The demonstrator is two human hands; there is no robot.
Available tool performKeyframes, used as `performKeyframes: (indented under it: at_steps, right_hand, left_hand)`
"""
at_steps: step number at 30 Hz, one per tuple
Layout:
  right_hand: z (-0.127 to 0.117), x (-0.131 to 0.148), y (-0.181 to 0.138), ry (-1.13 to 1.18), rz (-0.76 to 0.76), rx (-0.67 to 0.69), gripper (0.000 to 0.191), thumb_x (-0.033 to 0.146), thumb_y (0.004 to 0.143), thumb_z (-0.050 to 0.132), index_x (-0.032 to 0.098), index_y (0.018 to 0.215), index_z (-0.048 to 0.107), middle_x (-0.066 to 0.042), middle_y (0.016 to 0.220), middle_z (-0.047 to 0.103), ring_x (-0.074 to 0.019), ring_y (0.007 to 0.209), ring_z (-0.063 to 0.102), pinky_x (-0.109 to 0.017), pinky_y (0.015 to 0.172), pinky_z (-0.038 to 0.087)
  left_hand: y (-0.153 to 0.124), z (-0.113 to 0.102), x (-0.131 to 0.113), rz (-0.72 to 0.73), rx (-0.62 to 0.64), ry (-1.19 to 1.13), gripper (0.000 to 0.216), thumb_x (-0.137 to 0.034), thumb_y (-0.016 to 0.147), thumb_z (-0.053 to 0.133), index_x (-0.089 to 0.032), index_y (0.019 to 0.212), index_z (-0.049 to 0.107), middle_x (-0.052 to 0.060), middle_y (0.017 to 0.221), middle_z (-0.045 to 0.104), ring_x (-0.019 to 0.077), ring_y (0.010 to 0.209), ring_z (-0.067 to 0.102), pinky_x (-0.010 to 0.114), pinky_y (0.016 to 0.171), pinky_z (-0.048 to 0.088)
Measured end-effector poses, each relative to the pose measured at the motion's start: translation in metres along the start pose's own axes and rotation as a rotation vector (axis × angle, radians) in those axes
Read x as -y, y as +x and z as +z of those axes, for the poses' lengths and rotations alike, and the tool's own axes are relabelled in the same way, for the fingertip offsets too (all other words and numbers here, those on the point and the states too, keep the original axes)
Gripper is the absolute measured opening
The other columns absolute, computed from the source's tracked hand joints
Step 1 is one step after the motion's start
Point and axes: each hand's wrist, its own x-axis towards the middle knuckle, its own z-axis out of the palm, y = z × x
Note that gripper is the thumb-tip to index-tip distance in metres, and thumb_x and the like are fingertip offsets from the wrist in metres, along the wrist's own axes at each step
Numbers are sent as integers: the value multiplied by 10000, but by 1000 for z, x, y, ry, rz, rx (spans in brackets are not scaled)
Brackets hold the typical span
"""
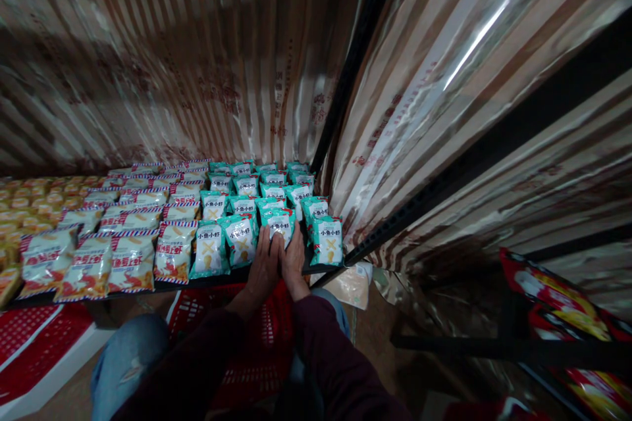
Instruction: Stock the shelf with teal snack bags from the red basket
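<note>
Across a dark shelf point(241, 274), yellow packets point(39, 200), white packets point(131, 260) and teal packets point(210, 251) are sitting in rows; brown-striped sheeting point(237, 66) is hanging behind, a black post point(356, 49) rising at the corner. Near the front edge, left hand point(266, 260) and right hand point(295, 255), both loosely curled, are flanking and touching one front teal packet point(277, 218); grip firmness cannot be told.

The teal snack packets point(210, 250) read 小鱼小虾 in dark characters. Left of them, white snack packets point(174, 250) with striped edges carry red characters ending in 上虾. Behind them, small characters printed on the striped curtain point(237, 125) are too blurred to read.
</note>
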Motion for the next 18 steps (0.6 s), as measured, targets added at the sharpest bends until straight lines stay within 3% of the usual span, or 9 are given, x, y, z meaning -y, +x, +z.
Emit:
performKeyframes:
  at_steps: [12,18]
  right_hand:
    - [2,2,4,-52,18,65,596,374,933,347,96,1458,302,-209,1324,533,-294,1198,523,-454,969,425]
    - [-1,1,-3,-25,-41,-9,598,425,945,329,104,1449,315,-202,1376,486,-281,1275,451,-458,1013,397]
  left_hand:
    - [2,3,5,21,38,24,637,-63,928,332,-125,1502,62,267,1554,142,348,1446,-5,595,1077,379]
    - [-2,2,1,58,1,47,644,-50,922,312,-118,1507,50,248,1556,164,342,1450,10,601,1083,370]
